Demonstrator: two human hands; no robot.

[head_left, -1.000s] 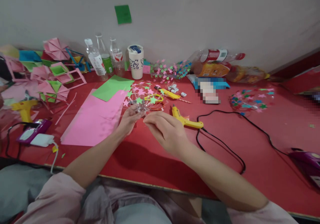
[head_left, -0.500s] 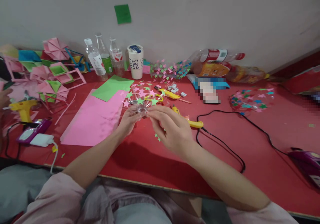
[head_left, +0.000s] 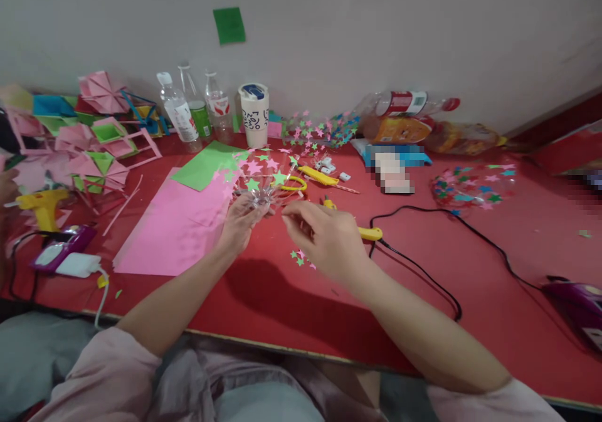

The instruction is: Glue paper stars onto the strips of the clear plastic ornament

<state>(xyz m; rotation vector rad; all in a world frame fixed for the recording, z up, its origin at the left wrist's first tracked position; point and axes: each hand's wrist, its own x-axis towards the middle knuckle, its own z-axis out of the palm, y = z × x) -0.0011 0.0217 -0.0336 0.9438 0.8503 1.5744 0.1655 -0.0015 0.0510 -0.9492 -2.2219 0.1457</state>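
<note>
My left hand (head_left: 239, 226) grips the base of a clear plastic bottle piece (head_left: 254, 184) dotted with pink and green paper stars. Its flared, starry side faces away from me, above the table. Just right of it, my right hand (head_left: 327, 237) is apart from the plastic, thumb and fingertips drawn together; whatever they may pinch is too small to make out. Below that hand lie loose pink and green stars (head_left: 299, 258). A yellow glue gun (head_left: 370, 233) is partly hidden behind my right hand. A yellow looped handle (head_left: 297, 186) shows behind the plastic piece.
Pink paper (head_left: 162, 240) and a green sheet (head_left: 207, 165) lie left. Bottles (head_left: 181, 118) and a white cup (head_left: 256, 121) stand along the wall. Another starred plastic piece (head_left: 475, 187) sits right, near a black cord (head_left: 414, 209). Another person's hand (head_left: 7, 187) is beside a yellow glue gun (head_left: 44, 205).
My right hand has drawn back to the right, off the plastic piece. My left hand still holds the piece, now tilted and shifted slightly left.
</note>
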